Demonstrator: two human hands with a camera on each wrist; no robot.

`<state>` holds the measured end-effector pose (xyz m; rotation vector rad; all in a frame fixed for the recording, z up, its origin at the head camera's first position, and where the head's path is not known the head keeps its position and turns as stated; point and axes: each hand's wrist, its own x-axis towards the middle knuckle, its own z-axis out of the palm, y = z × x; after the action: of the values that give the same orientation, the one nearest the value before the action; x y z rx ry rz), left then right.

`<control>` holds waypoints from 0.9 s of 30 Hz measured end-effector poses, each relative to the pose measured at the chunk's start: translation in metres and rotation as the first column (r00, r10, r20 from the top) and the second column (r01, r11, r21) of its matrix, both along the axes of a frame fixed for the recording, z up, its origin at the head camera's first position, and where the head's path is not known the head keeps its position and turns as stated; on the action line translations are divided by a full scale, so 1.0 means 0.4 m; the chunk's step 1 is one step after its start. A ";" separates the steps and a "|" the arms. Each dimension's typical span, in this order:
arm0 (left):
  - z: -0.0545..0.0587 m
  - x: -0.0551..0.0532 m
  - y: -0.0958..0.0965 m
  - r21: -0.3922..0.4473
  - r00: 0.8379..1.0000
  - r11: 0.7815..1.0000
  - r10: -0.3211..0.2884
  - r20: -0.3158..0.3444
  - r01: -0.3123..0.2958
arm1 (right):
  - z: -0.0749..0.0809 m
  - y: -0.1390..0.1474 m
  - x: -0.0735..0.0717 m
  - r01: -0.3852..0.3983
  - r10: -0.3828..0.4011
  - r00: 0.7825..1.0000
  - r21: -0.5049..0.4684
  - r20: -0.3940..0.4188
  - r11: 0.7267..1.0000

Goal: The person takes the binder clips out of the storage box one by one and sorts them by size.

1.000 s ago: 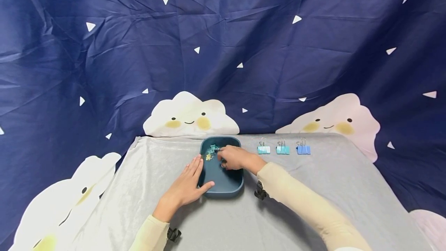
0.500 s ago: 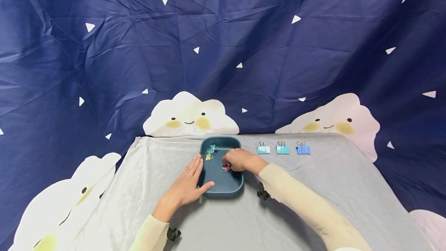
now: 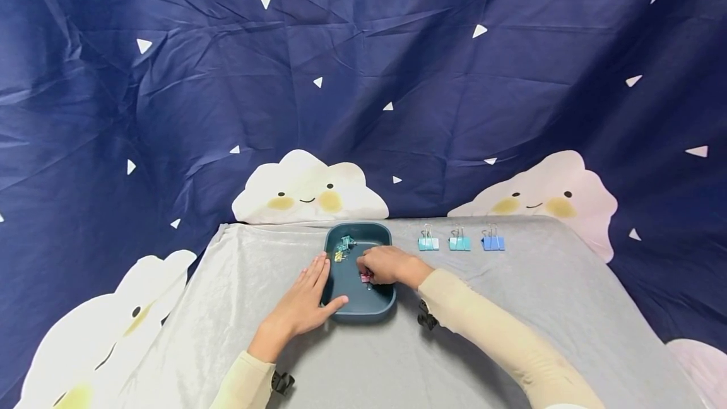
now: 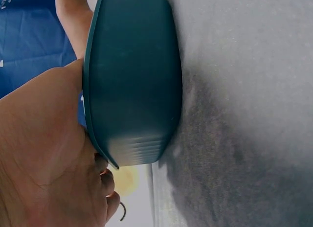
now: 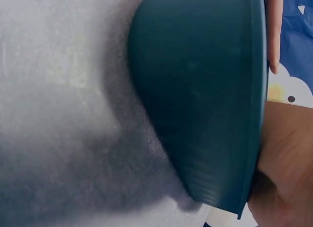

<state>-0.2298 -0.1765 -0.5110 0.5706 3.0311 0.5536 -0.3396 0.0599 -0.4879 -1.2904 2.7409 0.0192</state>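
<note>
A dark teal rectangular tub (image 3: pixel 359 317) with rounded corners stands on the grey cloth. My left hand (image 3: pixel 303 302) rests on its left rim, fingers straight and thumb reaching over the edge. Inside the tub, my right hand (image 3: pixel 386 265) has its fingers curled and pinches a small pink binder clip (image 3: pixel 365 278); the fingertips are partly hidden. Small turquoise binder clips (image 3: pixel 345 243) and a yellow binder clip (image 3: pixel 339 257) lie in the tub's far left part. Both wrist views show mainly the tub's outer wall (image 4: pixel 132 75), which hides the clips.
To the right of the tub, a row of larger binder clips stands near the cloth's back edge: a light turquoise one (image 3: pixel 428 243), a turquoise one (image 3: pixel 459 243) and a blue one (image 3: pixel 493 243). A dark blue curtain (image 3: pixel 363 81) with clouds hangs behind.
My right hand has moved from beside the turquoise clips toward the near part of the tub, and the pink clip has come into sight at its fingertips. The left hand has stayed put.
</note>
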 end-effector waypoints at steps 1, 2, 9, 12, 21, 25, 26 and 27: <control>0.000 -0.001 0.000 0.000 1.000 1.000 -0.001 -0.002 0.001 | -0.001 0.001 -0.002 0.008 -0.008 1.000 -0.007 0.001 1.000; 0.001 -0.001 0.001 -0.003 1.000 1.000 -0.002 -0.001 0.002 | -0.002 0.003 -0.003 0.014 -0.014 1.000 -0.012 0.000 1.000; 0.003 0.001 0.000 -0.016 1.000 1.000 0.001 0.008 -0.001 | -0.013 0.011 -0.013 -0.046 0.039 0.995 -0.079 -0.095 0.996; 0.005 0.002 0.002 -0.015 1.000 1.000 0.002 0.007 -0.002 | -0.016 0.010 -0.014 -0.063 0.049 0.990 -0.103 -0.134 0.993; 0.001 -0.002 0.001 -0.021 1.000 1.000 0.003 0.011 -0.003 | -0.011 0.014 -0.022 -0.057 0.041 0.992 -0.134 -0.122 0.989; 0.001 -0.002 0.002 -0.024 1.000 1.000 0.003 0.012 -0.003 | -0.006 0.022 -0.023 -0.088 0.070 0.988 -0.129 -0.139 0.988; 0.002 -0.001 0.002 -0.023 1.000 1.000 0.004 0.013 -0.003 | -0.005 0.024 -0.023 -0.097 0.078 0.987 -0.139 -0.138 0.986; 0.002 -0.001 0.002 -0.023 1.000 1.000 0.004 0.014 -0.004 | -0.005 0.025 -0.023 -0.103 0.083 0.987 -0.144 -0.136 0.984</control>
<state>-0.2304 -0.1757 -0.5103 0.5581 3.0222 0.5198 -0.3488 0.0700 -0.4898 -1.5074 2.8353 -0.1020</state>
